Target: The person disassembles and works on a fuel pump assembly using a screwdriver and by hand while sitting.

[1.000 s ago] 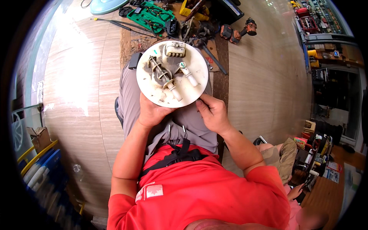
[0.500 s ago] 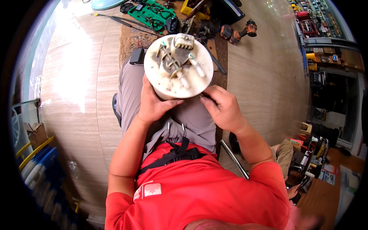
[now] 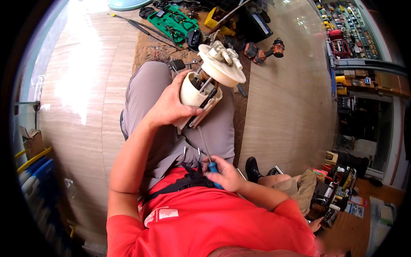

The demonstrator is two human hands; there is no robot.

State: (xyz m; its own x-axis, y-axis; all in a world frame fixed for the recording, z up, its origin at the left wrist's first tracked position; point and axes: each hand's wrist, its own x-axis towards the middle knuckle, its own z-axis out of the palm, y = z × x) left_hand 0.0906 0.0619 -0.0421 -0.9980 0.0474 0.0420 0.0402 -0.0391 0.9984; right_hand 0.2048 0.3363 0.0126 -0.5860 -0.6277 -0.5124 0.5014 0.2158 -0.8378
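Observation:
My left hand (image 3: 171,103) grips the off-white cup-shaped body of a fuel pump module (image 3: 192,93) above my lap. The module leans, and its round lid (image 3: 220,70), with pipe stubs and a connector on top, stands apart from the cup on metal rods. Dark hose and wiring show in the gap. Close to my waist, my right hand (image 3: 230,176) is closed around the blue handle of a screwdriver (image 3: 212,166). The long thin shaft points up toward the module's lower end; whether its tip touches there, I cannot tell.
Beyond my knees, a board (image 3: 143,45) bears a green tool case (image 3: 182,25), a yellow bin (image 3: 214,19) and dark parts. An orange-and-black cordless driver (image 3: 277,48) lies to their right. Another person's boot (image 3: 253,170) and leg are at my right. Stocked shelves (image 3: 353,30) stand far right.
The module has tipped so its side and inner rods show. My right hand has left the module's edge, moved down to my waist, and now visibly holds the screwdriver.

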